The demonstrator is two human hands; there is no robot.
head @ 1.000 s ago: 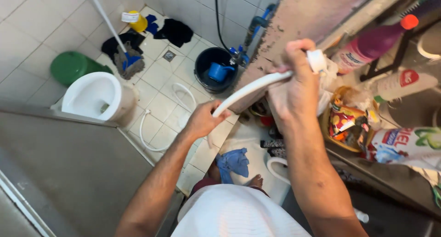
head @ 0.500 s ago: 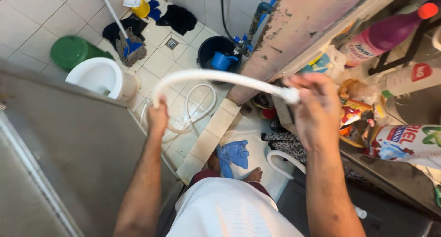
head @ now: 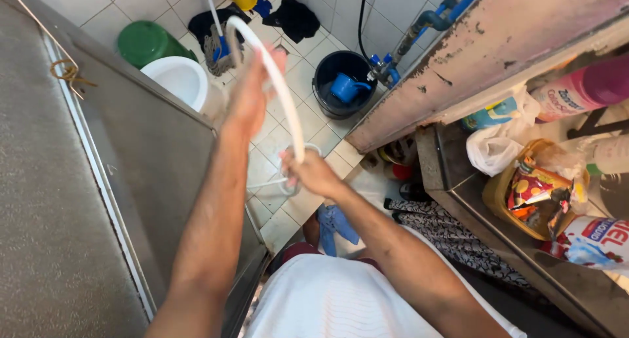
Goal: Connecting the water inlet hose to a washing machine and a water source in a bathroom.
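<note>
While both fists grip it, left hand (head: 252, 92) and right hand (head: 313, 172) bend the smooth white hose (head: 283, 92).

Bright even daylight, soft shadows, edges warped

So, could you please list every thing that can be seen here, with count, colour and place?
hose: one, white, held by both hands
toilet bowl: one, white, upper left floor
lid: one, green, beside the toilet bowl
mop: one, blue head, top centre
bucket: one, dark, below the taps
scoop: one, blue, inside the bucket
bottle: one, pink, right shelf
basket: one, yellow, right counter
left hand: gripping the hose, higher
right hand: gripping the hose, lower
</note>
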